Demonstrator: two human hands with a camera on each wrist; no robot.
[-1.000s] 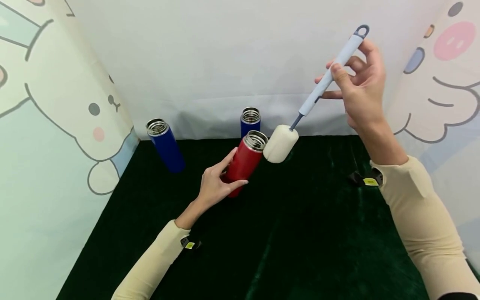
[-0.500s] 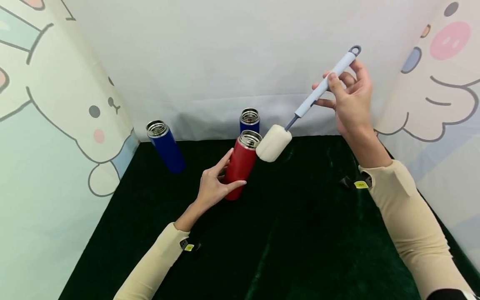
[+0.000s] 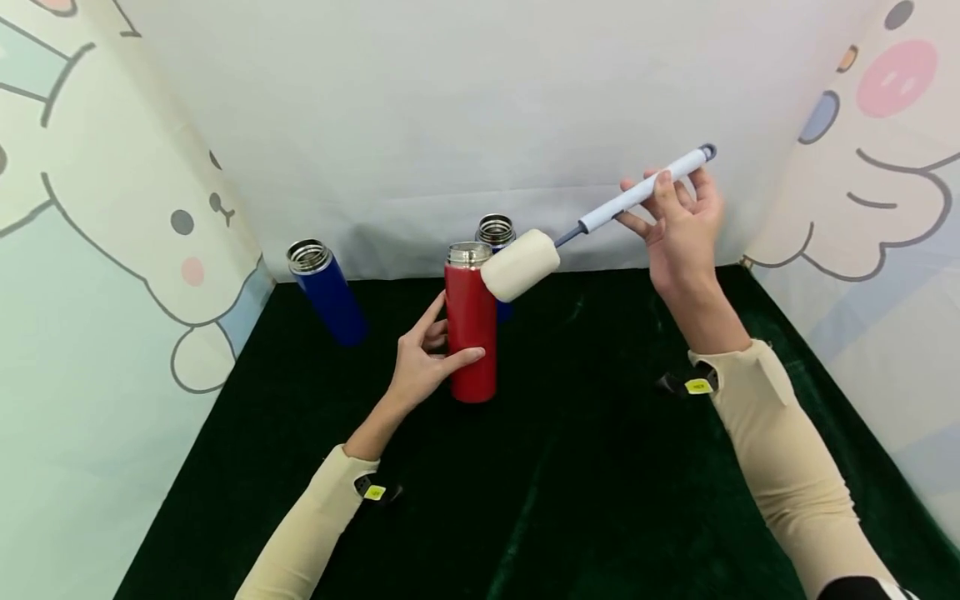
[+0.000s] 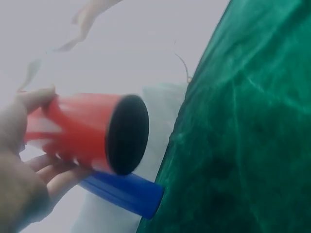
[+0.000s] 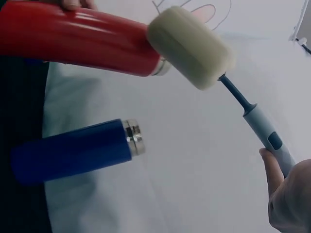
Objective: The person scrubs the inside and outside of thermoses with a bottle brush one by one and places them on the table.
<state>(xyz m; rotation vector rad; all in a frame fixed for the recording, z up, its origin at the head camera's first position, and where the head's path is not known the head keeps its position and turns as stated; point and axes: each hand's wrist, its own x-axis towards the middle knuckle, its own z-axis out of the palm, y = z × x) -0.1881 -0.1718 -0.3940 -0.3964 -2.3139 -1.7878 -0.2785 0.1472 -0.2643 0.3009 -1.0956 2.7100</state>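
My left hand (image 3: 420,367) grips a red insulated bottle (image 3: 471,312) with a bare steel mouth. The bottle stands upright in the head view; the left wrist view shows its dark base (image 4: 129,136), off the cloth. With thumb and fingers, my right hand (image 3: 686,237) pinches the pale blue handle of a sponge bottle brush (image 3: 626,202). The cream sponge head (image 3: 520,265) lies against the outside of the red bottle near its neck, as the right wrist view also shows. The brush slants from upper right to lower left.
One open blue bottle (image 3: 330,296) stands at the back left. Another blue bottle (image 5: 73,153) stands behind the red one, partly hidden in the head view. Dark green cloth (image 3: 600,467) covers the table; a white backdrop (image 3: 375,108) rises behind it.
The red bottle has gone from tilted to upright, its mouth shifting left. My right hand has moved down and left, laying the brush at a flatter slant while the sponge follows the bottle.
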